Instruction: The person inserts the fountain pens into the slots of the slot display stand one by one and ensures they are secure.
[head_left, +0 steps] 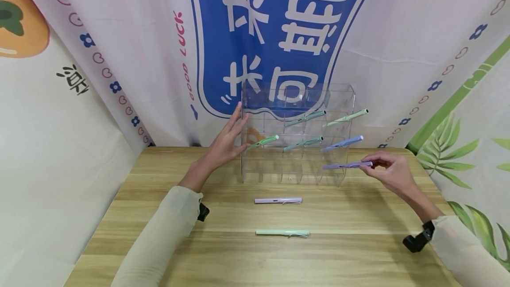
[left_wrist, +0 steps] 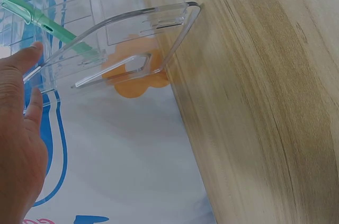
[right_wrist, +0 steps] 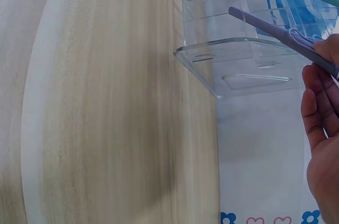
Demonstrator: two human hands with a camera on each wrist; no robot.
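A clear acrylic rack (head_left: 242, 165) with small compartments stands at the back of the table. At its left side is my left hand (head_left: 223, 145), fingers extended against the side wall and thumb near a green pen (head_left: 264, 141). My right hand (head_left: 392, 172) pinches a purple pen (head_left: 346, 165) by its capped end. This pen's other end points left, at the lower right compartment; the right wrist view shows its barrel (right_wrist: 259, 24) slanting over the rack's edge. Teal pens (head_left: 306, 118), a light green pen (head_left: 345, 118) and a blue pen (head_left: 342, 144) stick out of other compartments.
On the wooden table (head_left: 223, 251), in front of the rack, lie a lilac pen (head_left: 277, 200) and, nearer, a mint green pen (head_left: 282, 233), both lengthwise left to right. Right behind the rack hangs a printed curtain (head_left: 159, 114).
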